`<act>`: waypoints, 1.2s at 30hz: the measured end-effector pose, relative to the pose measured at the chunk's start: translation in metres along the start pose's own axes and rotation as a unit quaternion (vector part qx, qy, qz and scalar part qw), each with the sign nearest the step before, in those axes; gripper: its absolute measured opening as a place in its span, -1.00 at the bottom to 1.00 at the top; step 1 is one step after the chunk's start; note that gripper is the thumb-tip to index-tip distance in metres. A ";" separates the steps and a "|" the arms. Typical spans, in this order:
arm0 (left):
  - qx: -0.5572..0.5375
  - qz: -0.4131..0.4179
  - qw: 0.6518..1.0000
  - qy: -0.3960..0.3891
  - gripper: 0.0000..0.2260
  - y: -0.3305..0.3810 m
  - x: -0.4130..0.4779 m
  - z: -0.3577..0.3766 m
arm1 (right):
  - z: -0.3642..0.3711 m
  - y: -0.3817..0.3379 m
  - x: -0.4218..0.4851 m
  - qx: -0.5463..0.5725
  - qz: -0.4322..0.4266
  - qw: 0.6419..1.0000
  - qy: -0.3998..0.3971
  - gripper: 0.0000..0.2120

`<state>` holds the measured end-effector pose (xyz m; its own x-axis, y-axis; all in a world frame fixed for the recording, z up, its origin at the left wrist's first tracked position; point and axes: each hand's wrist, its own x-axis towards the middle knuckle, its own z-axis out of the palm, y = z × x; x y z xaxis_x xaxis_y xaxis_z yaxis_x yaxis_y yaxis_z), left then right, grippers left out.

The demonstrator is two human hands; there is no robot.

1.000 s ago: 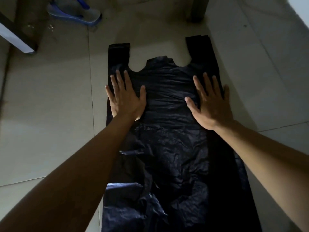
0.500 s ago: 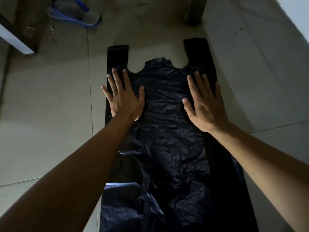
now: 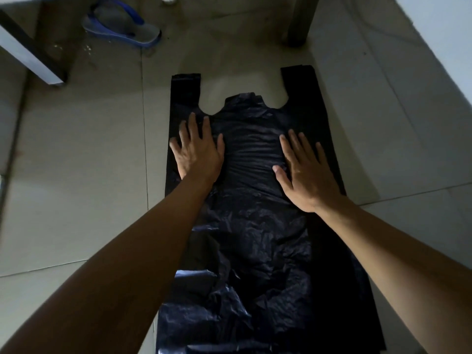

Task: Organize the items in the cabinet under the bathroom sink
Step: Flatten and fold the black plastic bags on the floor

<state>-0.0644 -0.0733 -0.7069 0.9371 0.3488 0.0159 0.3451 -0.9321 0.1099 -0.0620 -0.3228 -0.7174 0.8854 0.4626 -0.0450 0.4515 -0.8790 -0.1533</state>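
- Creases crowd the lower half of the black plastic bag [image 3: 255,238]. It lies spread on the floor tiles [image 3: 76,175] with both handles pointing away from the person.
- The left hand [image 3: 198,152] and right hand [image 3: 306,172] rest palm-down on the bag's upper part. Their fingers are straight and spread, and they grip nothing. The left hand is near the bag's left edge and the right hand near its right edge.
- Thin film on smooth tile probably slides easily. If one palm pressed harder than the other, the whole bag could skew instead of flattening.
- The rumpled near end looks as if it holds air. Folding over it would likely give a lumpy, lopsided packet that springs open in the cabinet.
- The left handle [image 3: 185,90] and right handle [image 3: 298,83] lie beyond the fingertips with nothing pressing them. A forward sweep could flip or double them over.
- Further out, a flip-flop [image 3: 122,24] lies well apart from the bag, with pale specks on the tile beside it. I cannot tell whether those are water. If the floor is damp, the bag could go into storage wet.
- A furniture leg [image 3: 302,19] stands past the right handle and could obstruct a long push that way.
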 end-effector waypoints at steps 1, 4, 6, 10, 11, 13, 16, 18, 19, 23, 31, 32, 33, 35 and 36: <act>-0.010 -0.004 1.000 -0.009 -0.45 0.002 0.000 -0.004 | -0.003 0.000 0.004 -0.002 0.004 1.000 -0.015 -0.32; -0.045 0.005 0.997 -0.062 -0.47 -0.001 -0.006 -0.021 | -0.029 -0.013 0.000 -0.008 0.015 0.998 -0.060 -0.34; -0.085 0.028 0.995 -0.039 -0.52 -0.005 -0.027 -0.042 | -0.049 -0.027 -0.021 0.017 -0.024 1.000 -0.010 -0.39; -0.128 0.128 0.983 -0.007 -0.73 -0.017 -0.129 -0.082 | -0.078 -0.056 -0.098 0.042 -0.134 0.990 0.014 -0.65; -0.123 0.159 0.978 -0.047 -0.75 -0.021 -0.158 -0.088 | -0.080 -0.059 -0.117 0.047 -0.145 0.988 -0.005 -0.73; -0.091 0.211 0.957 -0.175 -0.72 -0.029 -0.208 -0.087 | -0.079 -0.060 -0.147 0.063 -0.154 0.982 -0.086 -0.87; 0.006 0.273 0.915 -0.298 -0.43 -0.037 -0.256 -0.077 | -0.072 -0.059 -0.171 0.057 -0.131 0.961 -0.235 -0.83; 0.076 0.296 0.899 -0.314 -0.18 -0.038 -0.267 -0.075 | -0.076 -0.060 -0.174 0.045 -0.104 0.956 -0.272 -0.76; 0.094 0.304 0.893 -0.320 -0.10 -0.038 -0.271 -0.075 | -0.078 -0.062 -0.176 0.042 -0.098 0.953 -0.284 -0.74; 0.097 0.312 0.887 -0.326 -0.28 -0.031 -0.259 -0.082 | -0.084 -0.070 -0.181 0.039 -0.078 0.947 -0.308 -0.47; -0.073 0.269 0.885 -0.373 -0.64 -0.037 -0.228 -0.083 | -0.073 -0.072 -0.216 -0.028 -0.109 0.949 -0.295 0.09; -0.065 0.276 0.886 -0.367 -0.57 -0.038 -0.231 -0.082 | -0.071 -0.074 -0.217 -0.028 -0.112 0.952 -0.284 0.03; -0.040 0.285 0.888 -0.359 -0.47 -0.039 -0.236 -0.081 | -0.070 -0.075 -0.216 -0.028 -0.112 0.953 -0.281 -0.03; 0.035 0.303 0.888 -0.344 -0.28 -0.040 -0.249 -0.076 | -0.072 -0.073 -0.212 -0.031 -0.113 0.951 -0.287 -0.12; 0.059 0.308 0.889 -0.334 -0.24 -0.040 -0.253 -0.075 | -0.073 -0.071 -0.211 -0.026 -0.114 0.950 -0.291 -0.16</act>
<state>-0.3193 -0.1167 -0.6412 0.7593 -0.3293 -0.5613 -0.2774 -0.9440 0.1786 -0.2725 -0.3665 -0.6245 0.5604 0.6130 -0.5569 0.6422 -0.7462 -0.1752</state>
